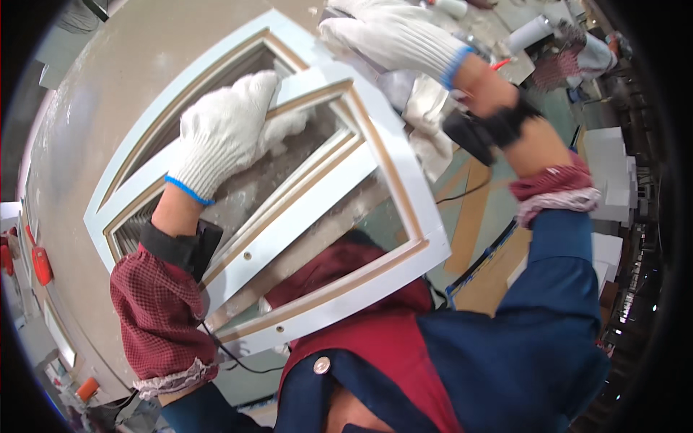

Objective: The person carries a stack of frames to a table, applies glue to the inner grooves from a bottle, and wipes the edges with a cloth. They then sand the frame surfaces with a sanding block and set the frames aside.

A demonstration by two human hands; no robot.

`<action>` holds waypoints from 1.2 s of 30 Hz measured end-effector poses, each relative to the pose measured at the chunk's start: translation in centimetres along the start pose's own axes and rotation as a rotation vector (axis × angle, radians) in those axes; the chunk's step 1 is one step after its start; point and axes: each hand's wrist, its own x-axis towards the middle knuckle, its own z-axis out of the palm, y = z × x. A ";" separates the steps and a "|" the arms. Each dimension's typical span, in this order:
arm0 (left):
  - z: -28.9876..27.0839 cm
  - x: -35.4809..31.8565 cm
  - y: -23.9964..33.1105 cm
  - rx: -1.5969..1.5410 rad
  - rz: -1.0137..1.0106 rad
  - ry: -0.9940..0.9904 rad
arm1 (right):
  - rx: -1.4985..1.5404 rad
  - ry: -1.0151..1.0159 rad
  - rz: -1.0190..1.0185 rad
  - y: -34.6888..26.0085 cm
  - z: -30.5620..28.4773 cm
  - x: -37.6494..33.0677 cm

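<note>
My left hand (pixel 224 130), in a white knit glove with a blue cuff, is closed round the upper bar of a white frame (pixel 328 307) with a tan inner edge. This frame is tilted over the front of the table, and a small round hole shows in its lower bar. Under it lies a stack of similar white frames (pixel 148 169), their layered edges visible through the opening. My right hand (pixel 393 40), gloved the same way, reaches over the far right of the table. Its fingers are blurred and partly cut off, so what they touch is unclear.
Crumpled whitish cloth (pixel 427 119) hangs at the table's right edge. Farther right are a white cylinder (pixel 530 34) and another person's checked sleeve (pixel 559 70). White boxes (pixel 606 173) are stacked on the right. A red-handled tool (pixel 42 265) lies far left. A dark cable hangs near the frame.
</note>
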 end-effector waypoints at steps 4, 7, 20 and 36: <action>-0.6 0.2 0.1 0.017 -0.009 -0.022 | -0.099 0.435 -0.109 -0.6 4.3 -1.5; -0.3 1.3 1.1 -0.007 0.049 -0.038 | 0.027 0.092 0.017 11.0 6.7 2.0; -1.0 0.9 0.8 -0.014 -0.057 -0.060 | -0.477 0.104 -0.211 10.9 4.5 2.4; -0.1 1.6 -0.2 0.033 -0.052 -0.076 | -0.209 -0.113 0.077 10.3 6.3 3.0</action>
